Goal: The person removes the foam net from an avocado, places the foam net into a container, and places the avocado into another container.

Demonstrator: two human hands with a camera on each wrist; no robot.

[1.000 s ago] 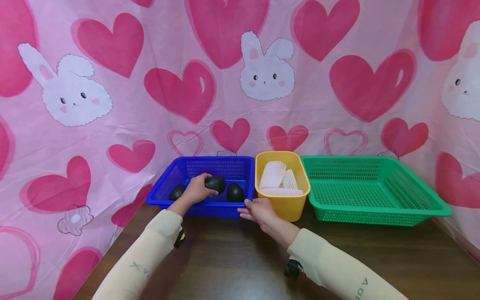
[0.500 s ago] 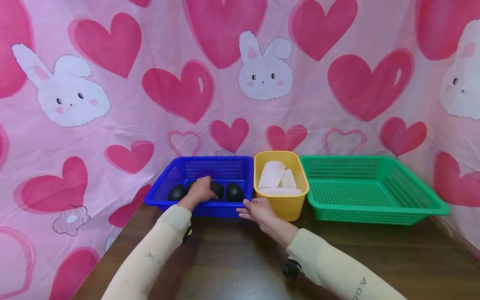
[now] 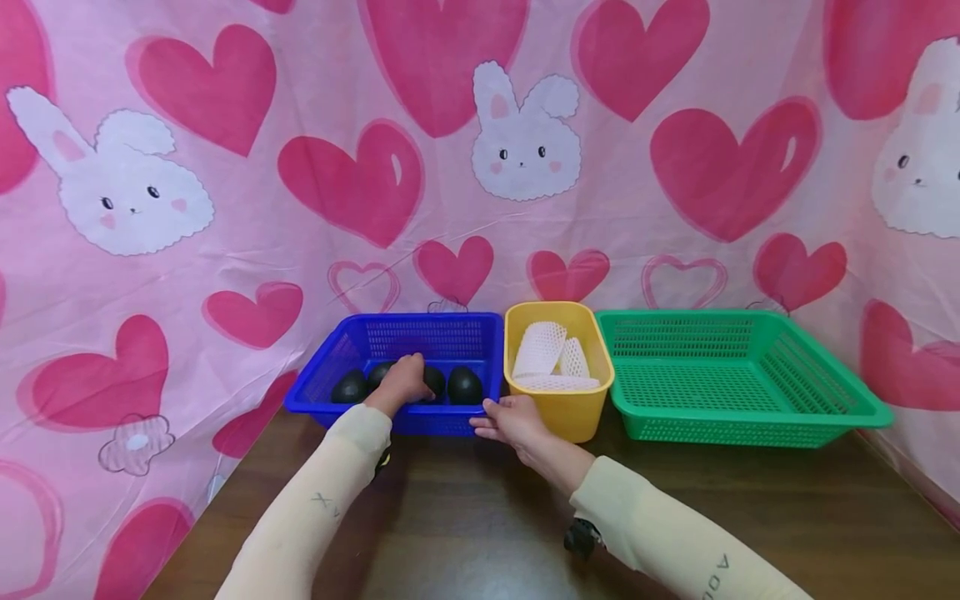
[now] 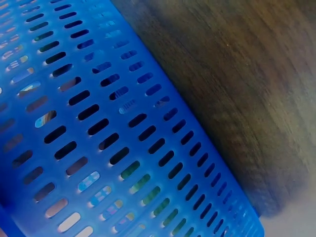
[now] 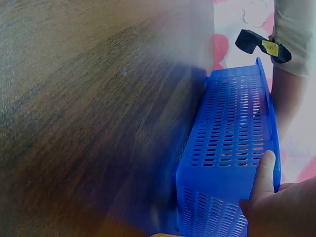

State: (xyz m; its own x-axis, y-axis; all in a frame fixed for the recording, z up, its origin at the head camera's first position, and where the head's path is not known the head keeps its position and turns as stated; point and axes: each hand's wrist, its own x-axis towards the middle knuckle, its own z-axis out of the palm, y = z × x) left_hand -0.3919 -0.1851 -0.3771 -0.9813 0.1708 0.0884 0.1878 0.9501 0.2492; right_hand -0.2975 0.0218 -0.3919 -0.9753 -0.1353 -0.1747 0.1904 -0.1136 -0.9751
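In the head view, several dark, almost black avocados lie in the blue perforated basket. My left hand reaches over its front rim, with thumb and fingers about another avocado that it partly covers. Only the basket's slotted wall and the table show in the left wrist view; the left fingers' work is hidden there. At the front right corner my right hand holds the basket's rim. Its thumb lies along the corner in the right wrist view.
Right of the basket stands a yellow bin containing white foam net sleeves. A green perforated basket is at the right. All stand on a brown wooden table, before a pink heart-and-bunny cloth.
The left hand has lowered the avocado it had up in the blue basket and shifted slightly right. The right hand stays at the basket's corner. The head view has drifted a little.
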